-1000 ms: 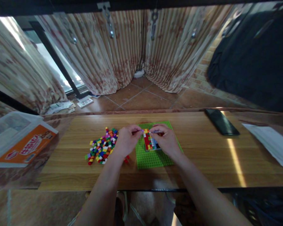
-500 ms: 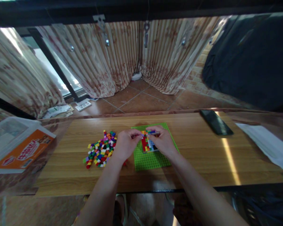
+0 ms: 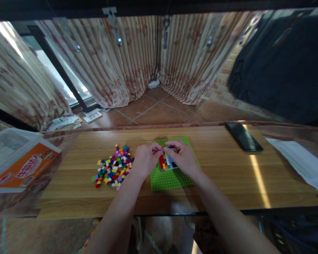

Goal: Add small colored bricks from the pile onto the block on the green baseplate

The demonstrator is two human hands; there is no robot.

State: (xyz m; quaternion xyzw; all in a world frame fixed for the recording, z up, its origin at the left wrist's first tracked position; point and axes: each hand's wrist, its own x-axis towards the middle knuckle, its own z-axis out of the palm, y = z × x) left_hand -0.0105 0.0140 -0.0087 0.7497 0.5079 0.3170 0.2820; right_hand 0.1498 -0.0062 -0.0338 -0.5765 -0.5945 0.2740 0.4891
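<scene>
A green studded baseplate (image 3: 165,181) lies on the wooden table with a small panel of coloured building bricks (image 3: 166,162) on it, red at the left and pale blue in the middle. My left hand (image 3: 146,158) is over the panel's upper left, thumb and forefinger pinched on a tiny building brick whose shape is mostly hidden. Opposite it, my right hand (image 3: 184,158) curls its thumb and fingers round the panel's upper right part, hiding that corner. The two hands' fingertips nearly meet. Left of the baseplate spreads a pile of loose bricks (image 3: 113,168) in many colours.
A black phone (image 3: 243,137) lies at the table's right, with white paper (image 3: 298,160) beyond it. At the far left stands a clear plastic box with an orange label (image 3: 26,167). Curtains (image 3: 140,60) hang behind the table (image 3: 214,141).
My left hand has shifted slightly right, its fingertips now closer to my right thumb over the brick panel. My right hand has barely moved. The camera view has tilted a little.
</scene>
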